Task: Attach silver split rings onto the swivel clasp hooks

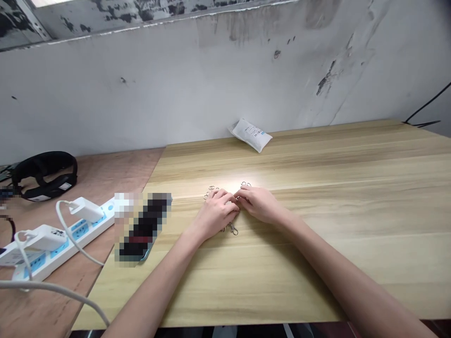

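Both my hands rest on a light wooden table [317, 225], fingertips meeting at its middle. My left hand [216, 212] is curled, fingers closed over small metal pieces; a metal clasp [232, 229] pokes out below it. My right hand [259, 203] is curled too, pinching something small and metallic against the left fingers. Several small metal rings [210, 189] lie just beyond the left hand, and a few more rings [245, 184] lie beyond the right hand. What exactly sits between the fingertips is hidden.
A white sealed packet [251, 134] lies at the table's back edge by the wall. To the left, a blurred dark object [143, 230], a white power strip [59, 239] with plugged chargers and cables, and a black headband device [45, 174] sit on a reddish board.
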Available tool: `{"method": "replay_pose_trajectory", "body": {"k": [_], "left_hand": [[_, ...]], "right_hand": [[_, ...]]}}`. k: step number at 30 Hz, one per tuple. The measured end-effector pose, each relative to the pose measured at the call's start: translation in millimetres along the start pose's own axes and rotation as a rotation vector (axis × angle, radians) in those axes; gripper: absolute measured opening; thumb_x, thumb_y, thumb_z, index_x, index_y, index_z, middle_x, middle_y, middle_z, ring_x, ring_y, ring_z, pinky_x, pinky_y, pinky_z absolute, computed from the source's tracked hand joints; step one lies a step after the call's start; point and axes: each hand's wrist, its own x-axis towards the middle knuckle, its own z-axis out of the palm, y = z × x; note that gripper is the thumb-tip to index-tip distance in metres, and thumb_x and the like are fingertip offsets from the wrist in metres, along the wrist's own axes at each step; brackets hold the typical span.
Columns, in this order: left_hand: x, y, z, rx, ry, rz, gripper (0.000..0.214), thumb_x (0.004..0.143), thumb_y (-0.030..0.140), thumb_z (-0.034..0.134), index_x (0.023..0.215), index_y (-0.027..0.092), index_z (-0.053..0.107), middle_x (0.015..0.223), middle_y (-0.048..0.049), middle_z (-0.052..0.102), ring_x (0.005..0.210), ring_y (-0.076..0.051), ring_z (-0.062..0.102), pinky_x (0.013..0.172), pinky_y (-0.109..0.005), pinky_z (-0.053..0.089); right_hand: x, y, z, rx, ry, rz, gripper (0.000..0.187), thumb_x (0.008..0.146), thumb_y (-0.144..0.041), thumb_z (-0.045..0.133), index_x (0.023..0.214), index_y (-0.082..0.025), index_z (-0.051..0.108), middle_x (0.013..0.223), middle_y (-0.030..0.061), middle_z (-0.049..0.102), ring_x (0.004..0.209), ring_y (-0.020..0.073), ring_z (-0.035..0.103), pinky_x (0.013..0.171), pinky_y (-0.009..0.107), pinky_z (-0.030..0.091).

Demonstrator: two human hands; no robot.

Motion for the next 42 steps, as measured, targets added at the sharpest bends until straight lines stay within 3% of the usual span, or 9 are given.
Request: {"method": "replay_pose_trajectory", "body": {"k": [7, 12, 17, 25, 30, 32, 34, 37, 42], "left_hand": [[-2, -11, -14.7, -0.145, 0.115, -0.237, 0.012, 0.094, 0.026, 0.055, 0.091, 0.021, 0.066, 0.101, -0.0032, 0.069, 0.098, -0.020, 0.056, 0.088, -0.037, 0.040], [-7, -26, -19.2, -0.263, 0.169, -0.367, 0.009, 0.092, 0.025, 0.058, 0.087, 0.020, 0.064, 0.098, -0.0038, 0.068, 0.099, -0.021, 0.056, 0.091, -0.037, 0.042], [-7, -28, -20.7, -0.282, 0.168, -0.446, 0.011, 0.092, 0.025, 0.057, 0.087, 0.020, 0.064, 0.093, -0.0034, 0.069, 0.096, -0.021, 0.059, 0.083, -0.034, 0.045], [-9, -30, -13.4, -0.312, 0.161, -0.481, 0.014, 0.095, 0.026, 0.050, 0.090, 0.019, 0.060, 0.096, -0.0046, 0.067, 0.096, -0.020, 0.060, 0.087, -0.036, 0.044], [-10, -30, -12.8, -0.324, 0.153, -0.461, 0.012, 0.094, 0.025, 0.050, 0.089, 0.019, 0.059, 0.097, -0.0047, 0.066, 0.098, -0.021, 0.059, 0.089, -0.037, 0.043], [-9, -29, -12.9, -0.334, 0.166, -0.448, 0.010, 0.093, 0.024, 0.052, 0.089, 0.020, 0.059, 0.102, -0.0054, 0.065, 0.103, -0.022, 0.057, 0.094, -0.039, 0.041], [-9, -28, -12.9, -0.353, 0.183, -0.446, 0.008, 0.093, 0.023, 0.054, 0.090, 0.020, 0.060, 0.109, -0.0065, 0.063, 0.110, -0.023, 0.054, 0.098, -0.042, 0.039], [-9, -25, -12.6, -0.396, 0.189, -0.458, 0.006, 0.092, 0.023, 0.056, 0.090, 0.020, 0.061, 0.118, -0.0075, 0.060, 0.118, -0.024, 0.049, 0.103, -0.045, 0.035], [-10, -24, -12.8, -0.464, 0.168, -0.462, 0.009, 0.092, 0.025, 0.056, 0.090, 0.021, 0.063, 0.123, -0.0078, 0.058, 0.123, -0.025, 0.047, 0.107, -0.047, 0.032]], "right_hand": [[0, -6, -8, 0.023, 0.093, 0.041, 0.033, 0.097, -0.020, 0.042, 0.124, -0.022, 0.061, 0.097, 0.0047, 0.074, 0.080, 0.0169, 0.066, 0.065, 0.026, 0.040], [0, -8, -7, -0.043, 0.107, 0.055, 0.028, 0.096, -0.024, 0.044, 0.113, -0.023, 0.067, 0.105, 0.0049, 0.072, 0.076, 0.0165, 0.065, 0.063, 0.026, 0.039], [8, -14, 3, -0.185, 0.083, 0.047, 0.032, 0.098, -0.034, 0.044, 0.123, -0.023, 0.061, 0.112, 0.0084, 0.063, 0.073, 0.0154, 0.061, 0.054, 0.027, 0.031], [15, -21, 9, -0.416, 0.026, 0.034, 0.033, 0.101, -0.025, 0.038, 0.084, -0.017, 0.065, 0.094, 0.0088, 0.061, 0.070, 0.0160, 0.056, 0.050, 0.030, 0.020], [12, -19, 11, -0.384, 0.086, -0.004, 0.029, 0.101, -0.022, 0.038, 0.088, -0.016, 0.063, 0.095, 0.0088, 0.062, 0.070, 0.0166, 0.057, 0.049, 0.030, 0.026], [11, -20, 11, -0.310, 0.155, -0.024, 0.028, 0.101, -0.024, 0.039, 0.092, -0.016, 0.064, 0.102, 0.0099, 0.063, 0.077, 0.0175, 0.060, 0.055, 0.028, 0.036], [11, -20, 10, -0.269, 0.240, -0.089, 0.026, 0.100, -0.024, 0.042, 0.092, -0.016, 0.065, 0.112, 0.0120, 0.063, 0.093, 0.0211, 0.061, 0.072, 0.031, 0.045], [11, -20, 9, -0.260, 0.333, -0.181, 0.022, 0.098, -0.024, 0.047, 0.089, -0.016, 0.066, 0.127, 0.0145, 0.060, 0.116, 0.0278, 0.054, 0.093, 0.042, 0.042], [10, -20, 10, -0.242, 0.397, -0.217, 0.020, 0.097, -0.023, 0.049, 0.087, -0.017, 0.066, 0.135, 0.0163, 0.055, 0.133, 0.0299, 0.043, 0.101, 0.046, 0.039]]}}
